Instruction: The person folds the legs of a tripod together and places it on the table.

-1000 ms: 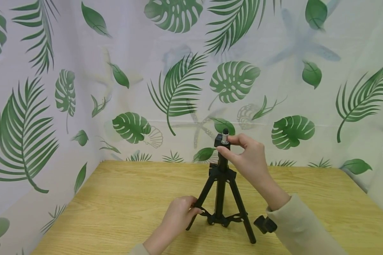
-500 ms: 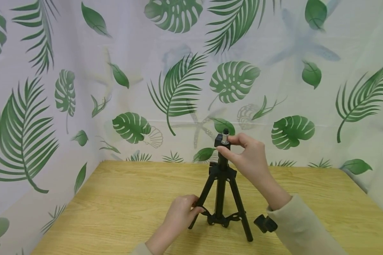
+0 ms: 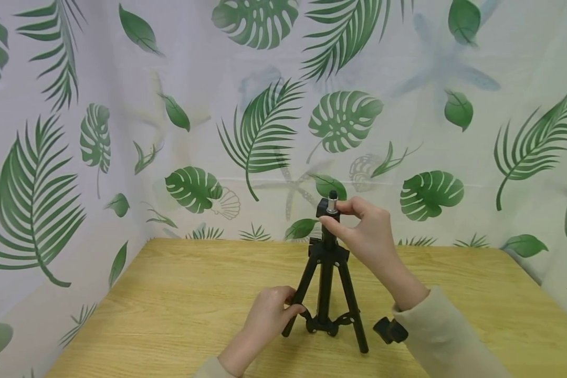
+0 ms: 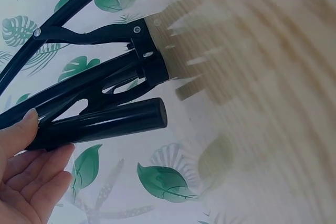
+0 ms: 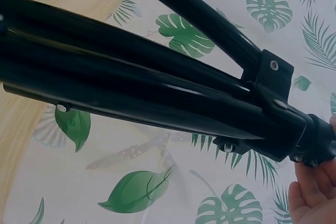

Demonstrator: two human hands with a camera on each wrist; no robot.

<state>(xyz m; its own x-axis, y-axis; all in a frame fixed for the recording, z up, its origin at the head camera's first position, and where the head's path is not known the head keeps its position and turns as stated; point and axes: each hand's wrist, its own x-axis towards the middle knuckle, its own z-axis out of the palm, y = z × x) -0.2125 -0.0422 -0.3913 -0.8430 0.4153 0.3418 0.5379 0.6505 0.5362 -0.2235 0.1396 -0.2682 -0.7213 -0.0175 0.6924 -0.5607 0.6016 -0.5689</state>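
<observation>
A black tripod stand [image 3: 326, 294] with partly spread legs and a silver stud [image 3: 332, 203] on top is held upright over the wooden table. My left hand [image 3: 270, 315] pinches its left leg low down, near the brace. In the left wrist view the thumb and fingers of this hand [image 4: 31, 182] hold that leg [image 4: 115, 123] just above its foot. Up at the collar, my right hand [image 3: 373, 233] grips the stand's neck between thumb and forefinger. The right wrist view has this hand [image 5: 315, 195] under the neck, partly cut off by the frame.
A small black knobbed part [image 3: 391, 331] lies on the table [image 3: 184, 294] beside the right sleeve [image 3: 446, 331]. Behind the table and along both sides hangs a white cloth [image 3: 283, 68] printed with green leaves.
The tripod's legs have drawn slightly closer together, the right foot shifting left and the left foot right. My left hand has moved a little right and up with its leg.
</observation>
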